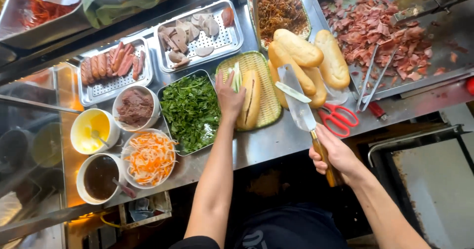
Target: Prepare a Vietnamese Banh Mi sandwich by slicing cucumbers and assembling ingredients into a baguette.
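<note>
Head view: person stood over a steel worktop [276, 140], both bare arms reaching in
Left hand [228, 98]: rested fingers-down on a split bread roll [251, 100] in a green woven tray [269, 103], near the worktop's front edge — pressing it, not gripping
Right hand [335, 155]: closed round the wooden handle of a broad knife [297, 101], blade raised above the tray's right rim, a pale sliver on its flat
Around: herb tray [190, 111] at the left; more loaves [301, 49] behind; red scissors [338, 118] at the right
Doing it well: I judged it best to keep the roll pinned open and the blade low and flat — fingertips clear of the edge
</note>
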